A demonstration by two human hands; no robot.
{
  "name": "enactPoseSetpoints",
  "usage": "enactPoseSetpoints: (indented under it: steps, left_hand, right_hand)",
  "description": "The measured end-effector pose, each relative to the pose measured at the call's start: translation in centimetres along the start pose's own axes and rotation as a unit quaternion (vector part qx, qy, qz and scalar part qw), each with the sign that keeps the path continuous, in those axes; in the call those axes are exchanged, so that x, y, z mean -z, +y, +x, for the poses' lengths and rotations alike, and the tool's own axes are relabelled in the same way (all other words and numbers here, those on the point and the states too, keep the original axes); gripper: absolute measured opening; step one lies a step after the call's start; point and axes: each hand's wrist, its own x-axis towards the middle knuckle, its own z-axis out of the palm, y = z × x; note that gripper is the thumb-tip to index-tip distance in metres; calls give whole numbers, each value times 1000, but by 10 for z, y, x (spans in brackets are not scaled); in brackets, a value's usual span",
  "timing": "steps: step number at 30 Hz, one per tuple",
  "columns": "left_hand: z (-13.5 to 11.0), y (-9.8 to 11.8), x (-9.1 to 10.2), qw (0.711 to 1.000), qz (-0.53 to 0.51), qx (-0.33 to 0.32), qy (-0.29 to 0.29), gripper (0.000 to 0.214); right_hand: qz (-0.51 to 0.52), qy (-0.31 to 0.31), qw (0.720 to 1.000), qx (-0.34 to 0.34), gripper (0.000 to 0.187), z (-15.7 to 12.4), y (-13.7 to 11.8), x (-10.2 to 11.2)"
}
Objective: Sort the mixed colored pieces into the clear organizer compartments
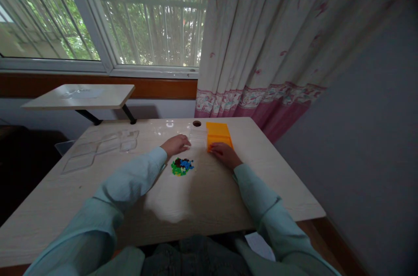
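My left hand (pixel 175 144) rests on the light wooden table (pixel 98 197), fingers curled toward a clear plastic piece (pixel 197 136) just to its right. At the near edge of an orange box (pixel 218 134), my right hand (pixel 224 154) lies with its fingers bent and touching the corner. A small heap of green, blue and dark little pieces (pixel 182 166) lies on the table between and just in front of both hands. Whether either hand pinches anything is too small to make out.
A clear plastic tray with compartments (pixel 101 147) lies at the table's left. A round cable hole (pixel 197 123) sits near the back edge. Behind stands a smaller side table (pixel 81 95), a window, and a pink-patterned curtain (pixel 261 49) at the right.
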Motion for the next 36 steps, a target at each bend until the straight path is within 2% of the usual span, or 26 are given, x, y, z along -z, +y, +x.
enactPoseSetpoints:
  steps: [8, 13, 16, 19, 21, 23, 25, 27, 29, 32, 36]
  left_hand:
    - [4, 10, -6, 1000, -23, -12, 8, 24]
    - [8, 16, -7, 999, -43, -23, -5, 28]
    - [6, 17, -4, 998, -67, -6, -13, 31]
    - [-5, 17, 4, 993, -111, 41, -15, 35]
    - [-19, 15, 12, 989, -128, 78, 5, 37]
    - [-40, 10, 19, 986, -103, 115, 63, 35]
    - [-66, 4, 26, 978, -33, 155, 136, 33]
    - [-96, -3, 30, 956, 49, 214, 194, 34]
    - [-126, -10, 31, 916, 124, 296, 239, 36]
    - [-164, -19, 28, 859, 200, 399, 252, 40]
    - [-187, -24, 24, 829, 216, 453, 248, 41]
  right_hand:
    - [-42, 17, 999, -28, 26, -3, 0, 8]
    - [-75, 21, 995, -62, 40, -3, -10, 10]
    - [-63, 10, 996, -60, 41, -4, -14, 5]
    - [-57, 1, 998, -41, 35, -4, -14, 0]
    - [-60, 3, 998, -35, 32, -4, -12, -3]
    - [-63, 6, 997, -36, 32, -4, -10, -4]
    - [-65, 10, 997, -35, 32, -4, -8, -5]
    - [-66, 11, 997, -35, 32, -4, -9, -5]
    - [-70, 14, 997, -41, 32, -4, -11, -4]
    - [-81, 16, 995, -52, 32, -4, -15, -3]
    - [-81, 21, 995, -52, 32, -4, -18, -2]
